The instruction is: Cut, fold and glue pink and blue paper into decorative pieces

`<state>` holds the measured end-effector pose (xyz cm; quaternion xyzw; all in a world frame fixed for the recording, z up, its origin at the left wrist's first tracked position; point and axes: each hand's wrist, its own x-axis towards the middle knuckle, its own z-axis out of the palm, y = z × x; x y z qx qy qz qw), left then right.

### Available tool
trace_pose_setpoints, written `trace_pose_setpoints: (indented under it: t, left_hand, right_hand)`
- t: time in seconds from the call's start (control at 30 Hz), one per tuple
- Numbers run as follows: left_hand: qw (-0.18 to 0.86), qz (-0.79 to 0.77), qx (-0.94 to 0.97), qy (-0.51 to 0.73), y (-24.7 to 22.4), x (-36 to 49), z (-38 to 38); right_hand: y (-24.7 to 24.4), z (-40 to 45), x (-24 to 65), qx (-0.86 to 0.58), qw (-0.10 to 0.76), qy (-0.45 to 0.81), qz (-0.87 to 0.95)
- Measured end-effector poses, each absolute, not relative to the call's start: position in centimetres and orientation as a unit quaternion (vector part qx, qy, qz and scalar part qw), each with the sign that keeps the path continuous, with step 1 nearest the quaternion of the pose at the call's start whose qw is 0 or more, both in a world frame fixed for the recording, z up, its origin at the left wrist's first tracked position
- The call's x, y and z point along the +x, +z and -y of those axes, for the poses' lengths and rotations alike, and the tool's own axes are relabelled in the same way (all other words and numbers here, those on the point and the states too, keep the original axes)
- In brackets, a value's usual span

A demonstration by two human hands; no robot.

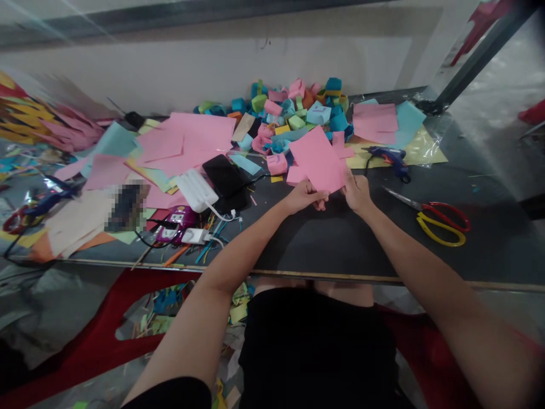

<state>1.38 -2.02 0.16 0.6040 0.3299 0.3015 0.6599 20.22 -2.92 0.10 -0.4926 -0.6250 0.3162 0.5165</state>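
Observation:
A bright pink sheet of paper (318, 159) is held up over the dark table, tilted, between my two hands. My left hand (307, 197) pinches its lower left corner, and my right hand (356, 190) grips the lower right corner. Just behind the sheet lie smaller pink pieces (343, 146) and a pile of curled paper strips (293, 111) in blue, green and pink. To the right of my right hand rest scissors (443, 220) with one red and one yellow handle, and a blue glue gun (390, 156).
A black phone (227, 176), a white power bank (196, 190) and a purple socket block (176, 222) with cables lie left of my hands. Pink sheets (200, 132) cover the table farther left. The table's front edge (332, 276) runs below my forearms.

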Motion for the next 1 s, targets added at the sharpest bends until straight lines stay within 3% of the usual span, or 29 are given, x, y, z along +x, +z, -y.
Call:
trace_pose_setpoints:
  t: [0.27,0.47,0.63,0.77,1.0]
  left_hand:
    - [0.653,-0.339,0.566,0.372,-0.5,1.8,1.5]
    - [0.558,-0.377,0.571,0.469,-1.2,1.9,1.7]
    - [0.496,-0.430,0.601,0.456,-1.8,1.9,2.2]
    - [0.455,-0.449,0.628,0.444,-1.5,1.9,2.5]
    - [0.450,-0.446,0.654,0.414,-1.0,1.6,3.0]
  right_hand:
    - [0.0,2.9,20.2,-0.502,0.504,0.307,0.632]
    - [0.4,2.9,20.4,-0.520,0.467,0.293,0.652]
    - [0.1,3.0,20.4,-0.527,0.435,0.303,0.664]
    - [-0.2,3.1,20.2,-0.512,0.463,0.327,0.645]
    - [0.7,3.3,20.3,-0.522,0.448,0.393,0.610]
